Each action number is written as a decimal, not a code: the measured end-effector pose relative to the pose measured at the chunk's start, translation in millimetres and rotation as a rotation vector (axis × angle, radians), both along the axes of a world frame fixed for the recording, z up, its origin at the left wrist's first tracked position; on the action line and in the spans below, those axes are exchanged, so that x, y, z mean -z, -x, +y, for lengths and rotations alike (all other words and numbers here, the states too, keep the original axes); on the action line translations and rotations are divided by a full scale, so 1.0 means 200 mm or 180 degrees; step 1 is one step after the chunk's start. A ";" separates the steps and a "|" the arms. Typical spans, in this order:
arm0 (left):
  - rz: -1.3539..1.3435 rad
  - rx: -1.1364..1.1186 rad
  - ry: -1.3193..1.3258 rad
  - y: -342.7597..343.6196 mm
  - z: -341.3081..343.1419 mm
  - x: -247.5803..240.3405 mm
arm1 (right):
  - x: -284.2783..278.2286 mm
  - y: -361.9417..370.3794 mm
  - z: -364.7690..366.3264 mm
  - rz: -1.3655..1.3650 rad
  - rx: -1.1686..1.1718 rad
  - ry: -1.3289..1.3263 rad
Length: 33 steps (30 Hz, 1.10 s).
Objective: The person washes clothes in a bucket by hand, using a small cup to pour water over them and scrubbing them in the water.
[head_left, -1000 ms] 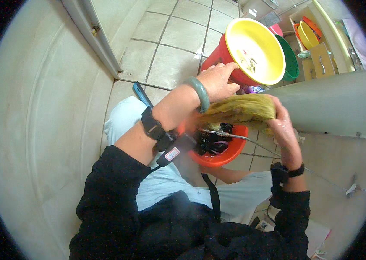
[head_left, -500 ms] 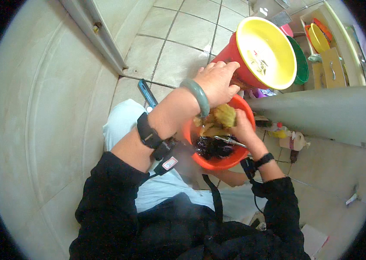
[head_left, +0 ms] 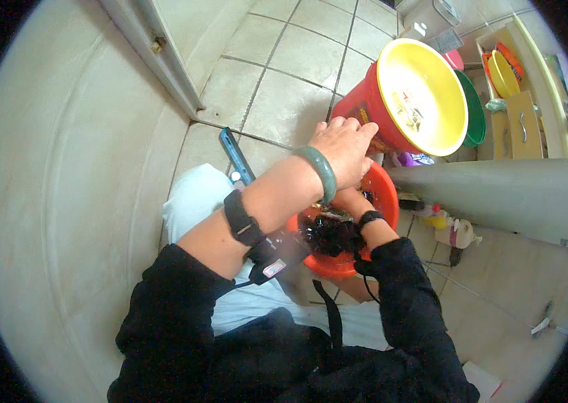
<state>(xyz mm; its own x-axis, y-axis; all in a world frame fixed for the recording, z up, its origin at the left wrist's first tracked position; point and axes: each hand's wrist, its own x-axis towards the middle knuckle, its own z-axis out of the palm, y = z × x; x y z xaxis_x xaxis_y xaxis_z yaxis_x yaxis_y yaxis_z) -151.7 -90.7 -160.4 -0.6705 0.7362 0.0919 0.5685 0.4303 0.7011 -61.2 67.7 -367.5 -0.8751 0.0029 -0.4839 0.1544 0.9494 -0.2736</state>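
My left hand [head_left: 346, 149], with a green bangle on its wrist, is held above the far side of an orange-red basin [head_left: 386, 191], close to a red bucket [head_left: 358, 101]. Its fingers are bent together, and whatever they close on is hidden beneath. Down in the basin is my right hand [head_left: 349, 201], partly covered by the left; its fingers do not show. Dark, glossy, wet material [head_left: 330, 235] fills the near part of the basin.
The red bucket carries a yellow basin [head_left: 445, 87] with small pale scraps in it. A green tub [head_left: 475, 111] stands behind. A blue-handled tool [head_left: 237, 156] lies on the tiles at left. Bottles [head_left: 455, 232] stand right of a pale panel's base [head_left: 492, 191].
My right hand has moved left and under my left hand. The yellowish piece and the metal tool seen beside it are now hidden. The left hand has shifted slightly down and right.
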 end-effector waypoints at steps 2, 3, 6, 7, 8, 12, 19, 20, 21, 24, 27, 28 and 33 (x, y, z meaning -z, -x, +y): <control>0.0086 -0.0046 -0.0050 0.00 -0.01 0.01 | -0.15 -0.03 0.07 0.0070 0.0230 0.0340; 0.0149 -0.0047 -0.0069 0.00 0.00 0.01 | -0.25 -0.06 0.16 -0.0012 0.0447 0.0676; 0.0165 -0.0103 0.0140 0.00 0.00 0.00 | -0.71 -0.17 0.30 0.0203 0.1031 0.1333; 0.0200 -0.0099 0.0176 -0.01 0.02 -0.02 | -0.83 -0.24 0.39 0.0454 0.1372 0.1288; 0.0223 -0.0123 0.0242 -0.01 0.01 -0.01 | -1.06 -0.25 0.31 0.0372 0.1512 0.1690; 0.0299 -0.0140 0.0114 -0.03 0.01 -0.01 | -1.62 -0.37 0.20 0.0830 0.1833 0.2010; 0.0136 -0.0153 0.0099 -0.01 0.01 0.01 | -1.81 -0.47 0.12 0.1447 0.1962 0.1590; 0.0100 -0.0121 0.0149 0.00 0.01 0.01 | -1.71 -0.46 0.19 0.1461 0.1632 0.1481; 0.0100 -0.0088 0.0141 0.00 0.02 0.00 | -1.61 -0.46 0.25 0.1471 0.1322 0.1341; 0.0117 -0.0073 0.0132 0.00 0.01 -0.03 | -1.26 -0.40 0.25 0.1248 0.0979 0.0902; 0.0199 -0.0165 0.0235 0.01 -0.03 -0.03 | -0.82 -0.32 0.25 0.0864 0.0341 0.0342; 0.0251 -0.0159 0.0240 0.01 -0.03 -0.01 | -0.68 -0.31 0.23 0.0696 0.0413 0.0298; 0.0395 -0.0079 0.0473 0.00 0.00 -0.02 | -0.08 -0.22 0.15 -0.0097 -0.0037 -0.0400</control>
